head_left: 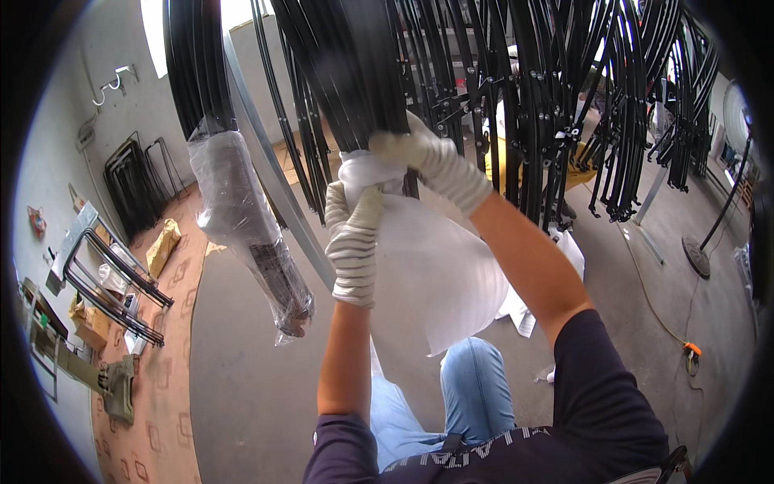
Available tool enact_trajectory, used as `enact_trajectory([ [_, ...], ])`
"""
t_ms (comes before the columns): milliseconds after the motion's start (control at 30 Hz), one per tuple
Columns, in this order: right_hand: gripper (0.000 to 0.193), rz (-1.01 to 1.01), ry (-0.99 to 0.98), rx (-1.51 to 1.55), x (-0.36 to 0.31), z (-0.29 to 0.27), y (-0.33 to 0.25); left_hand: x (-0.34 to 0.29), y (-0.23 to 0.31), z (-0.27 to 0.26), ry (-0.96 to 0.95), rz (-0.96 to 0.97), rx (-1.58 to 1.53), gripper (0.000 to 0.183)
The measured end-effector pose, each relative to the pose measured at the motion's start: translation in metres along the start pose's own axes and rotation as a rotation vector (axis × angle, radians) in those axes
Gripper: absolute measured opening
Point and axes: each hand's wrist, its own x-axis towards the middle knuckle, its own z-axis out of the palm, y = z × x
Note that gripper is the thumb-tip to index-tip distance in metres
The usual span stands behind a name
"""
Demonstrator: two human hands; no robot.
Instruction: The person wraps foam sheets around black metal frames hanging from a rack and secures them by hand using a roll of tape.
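In front of me hangs a thick bundle of black metal tubes. White foam sheet is wound round its lower part, and the loose end hangs down to the right. My left hand, in a striped knit glove, grips the foam wrap at the bundle's near side. Higher up, my right hand, gloved alike, lies against the tubes at the wrap's upper edge; its fingers are blurred by motion. To the left hangs another tube bundle, its lower part covered in clear plastic film.
Many black tube frames hang in a row to the right. A slanted grey metal post stands between the two bundles. At left, bent tube frames and a cardboard box sit by the wall. An orange cable connector lies on the floor.
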Motion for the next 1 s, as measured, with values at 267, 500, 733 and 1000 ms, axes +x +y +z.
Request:
enact_trajectory([
  [267, 0.037, -0.164, 0.383, -0.478, -0.012, 0.025, 0.028, -0.030, 0.000, -0.020, 0.038, 0.226, 0.371, 0.035],
  [500, 0.045, -0.125, 0.354, -0.204, -0.011, 0.007, 0.038, -0.099, 0.046, 0.030, -0.440, 0.758, 1.424, 0.047],
  [733, 0.052, 0.050, 0.408, -0.297, -0.025, 0.003, 0.014, -0.077, 0.033, -0.016, -0.380, 0.635, 1.496, 0.032],
  [1000, 0.069, 0.137, 0.422, -0.385, -0.025, 0.004, 0.008, -0.120, -0.002, -0.005, -0.065, -0.003, 0.418, 0.047],
])
